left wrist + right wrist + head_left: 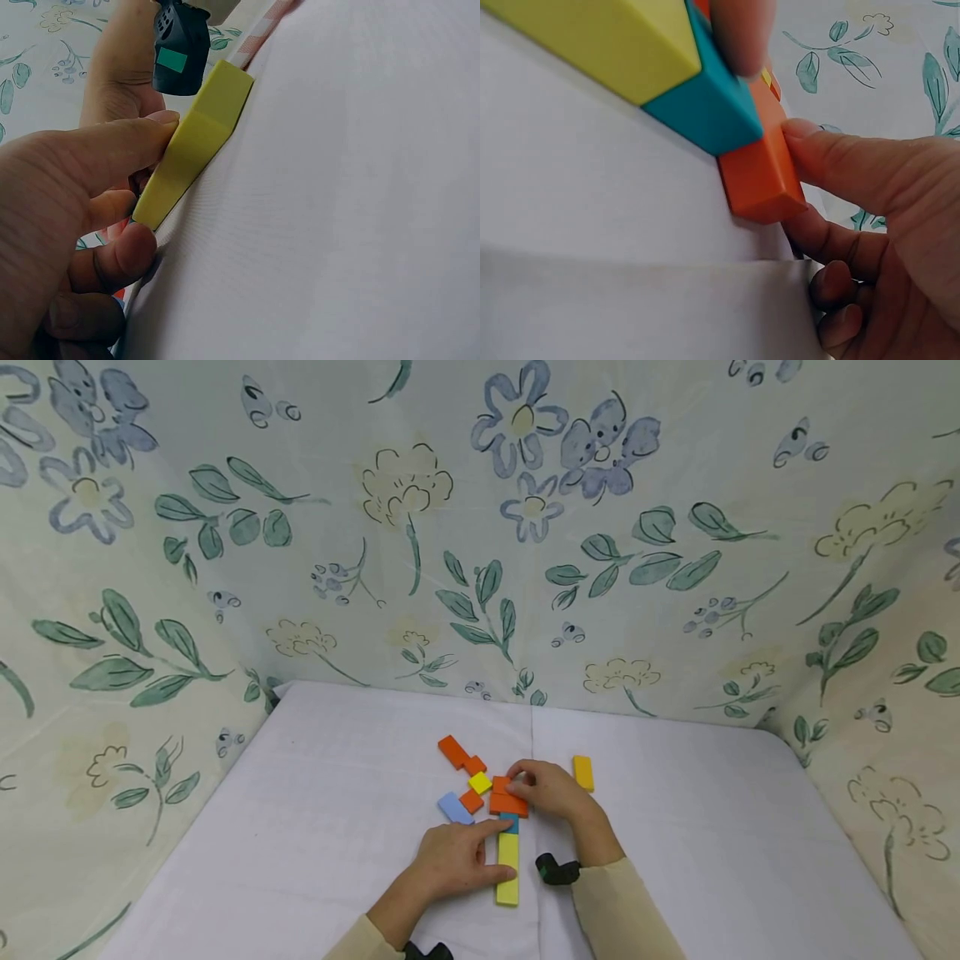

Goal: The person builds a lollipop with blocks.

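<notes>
A long yellow-green block (507,870) lies in line with a small teal block (510,823). Beyond them is a wide orange block (508,805), with a smaller orange block (501,785) at its far side. My left hand (455,858) rests its thumb on the yellow-green block and stretches its index finger onto the teal one. My right hand (553,791) pinches the smaller orange block between thumb and index finger. In the right wrist view the teal block (709,109) meets an orange block (761,176), with the right thumb close beside it.
Left of the row, a chain of blocks runs diagonally: an orange rectangle (452,752), small orange squares, a yellow square (480,783) and a light blue block (454,807). A yellow-orange block (582,772) lies past the right hand. Floral cloth (420,552) hangs behind the white table (360,760).
</notes>
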Demonstrator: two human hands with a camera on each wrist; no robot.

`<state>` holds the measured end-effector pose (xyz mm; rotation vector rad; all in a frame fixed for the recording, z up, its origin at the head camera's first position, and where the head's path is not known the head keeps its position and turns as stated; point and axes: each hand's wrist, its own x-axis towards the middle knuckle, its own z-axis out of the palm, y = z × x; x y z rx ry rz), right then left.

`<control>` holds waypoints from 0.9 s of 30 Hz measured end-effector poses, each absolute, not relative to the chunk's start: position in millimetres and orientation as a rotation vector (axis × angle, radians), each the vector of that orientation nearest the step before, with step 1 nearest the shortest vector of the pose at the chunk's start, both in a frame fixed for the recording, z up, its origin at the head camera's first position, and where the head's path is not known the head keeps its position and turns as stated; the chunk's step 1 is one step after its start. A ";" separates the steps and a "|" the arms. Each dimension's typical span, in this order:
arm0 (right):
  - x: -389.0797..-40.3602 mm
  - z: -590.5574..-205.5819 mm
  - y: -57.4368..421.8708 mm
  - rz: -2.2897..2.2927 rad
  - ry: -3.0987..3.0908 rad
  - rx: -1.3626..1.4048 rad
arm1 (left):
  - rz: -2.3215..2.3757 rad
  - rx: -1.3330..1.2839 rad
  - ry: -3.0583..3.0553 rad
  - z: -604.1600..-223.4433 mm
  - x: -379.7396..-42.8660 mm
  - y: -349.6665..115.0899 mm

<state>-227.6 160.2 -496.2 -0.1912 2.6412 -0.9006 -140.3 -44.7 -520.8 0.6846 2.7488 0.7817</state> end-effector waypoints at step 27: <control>-228.9 -500.9 160.3 -0.912 2.647 -0.196 | 0.776 0.674 2.737 -517.0 -139.4 -44.2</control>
